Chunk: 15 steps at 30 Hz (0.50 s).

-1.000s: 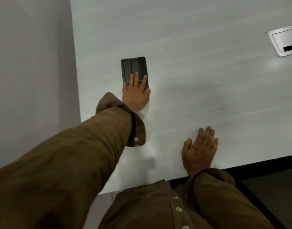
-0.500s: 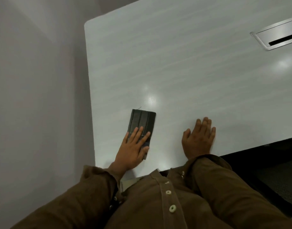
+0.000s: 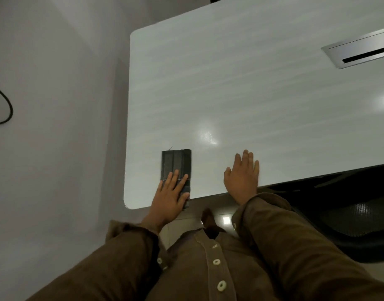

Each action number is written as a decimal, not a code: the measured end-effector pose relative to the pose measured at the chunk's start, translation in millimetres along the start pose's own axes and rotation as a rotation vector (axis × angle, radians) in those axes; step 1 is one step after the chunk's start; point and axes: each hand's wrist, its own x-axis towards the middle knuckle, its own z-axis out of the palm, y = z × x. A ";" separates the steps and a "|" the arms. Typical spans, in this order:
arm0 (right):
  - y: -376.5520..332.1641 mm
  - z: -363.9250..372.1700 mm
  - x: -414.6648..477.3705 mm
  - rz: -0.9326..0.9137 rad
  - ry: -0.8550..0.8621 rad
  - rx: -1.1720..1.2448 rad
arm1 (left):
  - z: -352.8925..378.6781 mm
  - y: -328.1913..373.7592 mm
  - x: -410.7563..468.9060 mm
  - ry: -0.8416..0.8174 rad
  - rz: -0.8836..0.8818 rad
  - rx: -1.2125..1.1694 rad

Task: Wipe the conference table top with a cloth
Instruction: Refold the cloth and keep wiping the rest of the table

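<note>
A dark folded cloth (image 3: pixel 176 162) lies flat on the white conference table top (image 3: pixel 241 94) near its front left corner. My left hand (image 3: pixel 168 195) presses flat on the near half of the cloth, fingers spread, and the palm overhangs the table's front edge. To the right of the cloth my right hand (image 3: pixel 242 178) rests flat on the bare table at the front edge, fingers together, holding nothing.
A metal cable hatch (image 3: pixel 360 51) is set in the table at the far right. A grey wall (image 3: pixel 56 127) runs along the table's left side, with a black cable (image 3: pixel 4 109) on it. A dark office chair (image 3: pixel 349 213) stands at the lower right.
My left hand has dragged the cloth from far out on the table back to the front edge. My right hand has stayed flat in place near the edge.
</note>
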 end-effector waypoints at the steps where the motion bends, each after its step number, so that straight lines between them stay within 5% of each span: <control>1: 0.2 -1.1 -5.8 -0.028 -0.031 -0.026 | 0.2 -9.6 -5.7 0.015 -0.047 -0.012; 8: -20.0 -6.0 -21.8 -0.266 -0.181 -0.070 | -9.0 -6.6 11.3 -0.049 -0.321 -0.061; 15: -38.1 6.8 -23.2 -0.407 -0.204 -0.141 | 19.2 -18.1 -44.3 0.048 -0.128 -0.016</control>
